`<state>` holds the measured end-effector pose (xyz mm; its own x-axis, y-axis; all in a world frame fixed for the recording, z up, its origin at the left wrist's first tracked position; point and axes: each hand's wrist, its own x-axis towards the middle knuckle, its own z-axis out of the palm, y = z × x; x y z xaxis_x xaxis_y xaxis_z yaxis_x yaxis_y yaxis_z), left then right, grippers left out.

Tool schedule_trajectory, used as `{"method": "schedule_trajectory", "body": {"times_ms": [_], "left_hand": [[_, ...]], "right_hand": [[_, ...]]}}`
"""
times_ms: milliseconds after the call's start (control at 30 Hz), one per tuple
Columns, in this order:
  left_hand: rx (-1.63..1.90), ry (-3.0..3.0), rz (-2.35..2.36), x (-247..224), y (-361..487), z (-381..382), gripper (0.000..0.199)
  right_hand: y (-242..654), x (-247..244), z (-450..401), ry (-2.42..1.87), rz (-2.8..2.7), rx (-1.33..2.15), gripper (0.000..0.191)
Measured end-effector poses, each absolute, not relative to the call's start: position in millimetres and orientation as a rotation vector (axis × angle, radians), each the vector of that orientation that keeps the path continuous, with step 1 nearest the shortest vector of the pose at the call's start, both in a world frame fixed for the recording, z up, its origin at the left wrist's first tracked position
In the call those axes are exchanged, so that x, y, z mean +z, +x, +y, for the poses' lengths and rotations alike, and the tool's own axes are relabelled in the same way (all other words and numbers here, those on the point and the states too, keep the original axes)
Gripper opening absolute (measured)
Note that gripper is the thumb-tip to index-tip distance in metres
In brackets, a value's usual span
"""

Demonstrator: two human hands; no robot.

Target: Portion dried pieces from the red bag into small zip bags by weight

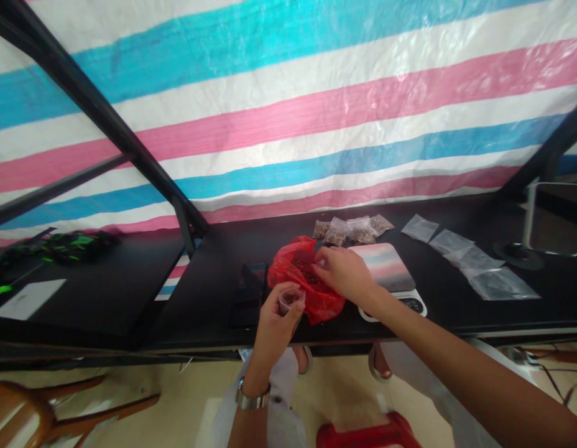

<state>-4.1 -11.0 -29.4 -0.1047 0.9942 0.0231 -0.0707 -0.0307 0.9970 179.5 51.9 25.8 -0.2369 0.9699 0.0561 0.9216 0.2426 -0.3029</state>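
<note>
Fingers closed around its rim, my left hand (278,318) holds a small clear plastic bag (288,300) with its mouth spread, near the table's front edge. Just beyond it lies an opened red plastic bag (328,306) with dark loose bits inside. My right hand (342,270) reaches over that red bag, fingertips bent together at its contents; what they pinch, if anything, is hidden. To the right, partly under my right forearm, sits a white kitchen scale (386,264) with a shiny plate. Several filled zip bags (360,231) lie behind the red bag.
Flat clear zip bags (498,283) lie on the right of the black table (186,311). A phone-like device on a stand (554,218) is at far right. A dark flat device (249,292) lies left of the red bag. A black frame bar (130,149) slants behind.
</note>
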Motion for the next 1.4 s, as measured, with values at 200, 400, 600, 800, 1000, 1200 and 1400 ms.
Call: {"method": "schedule_trajectory", "body": {"times_ms": [200,400,600,800,1000,1200,1400], "left_hand": [[1.336,1.101,1.199,-30.1,-4.1,-10.7,0.052],[1.335,1.091,1.211,-28.6,-4.0,-11.0,0.055],[1.315,1.035,1.170,-36.3,-5.4,-9.3,0.056],[1.326,1.100,1.231,-34.9,-8.0,-8.6,0.060],[1.351,1.046,1.261,-36.0,-9.2,-7.5,0.065],[1.327,1.091,1.248,-35.6,-6.5,-5.8,0.064],[1.330,1.143,1.226,-34.5,-5.0,-5.3,0.055]], "right_hand": [[180.7,24.0,51.5,-1.739,-2.366,0.159,0.020],[180.5,26.8,51.5,-1.776,-2.366,0.280,0.021],[169.6,26.3,49.2,-1.719,-2.370,0.369,0.021],[166.7,20.6,55.8,-1.723,-2.373,0.174,0.024],[159.4,21.1,62.5,-1.760,-2.304,0.378,0.025],[160.0,15.0,72.5,-1.624,-2.193,0.700,0.020],[174.6,14.8,84.7,-1.424,-1.915,1.035,0.015]]}}
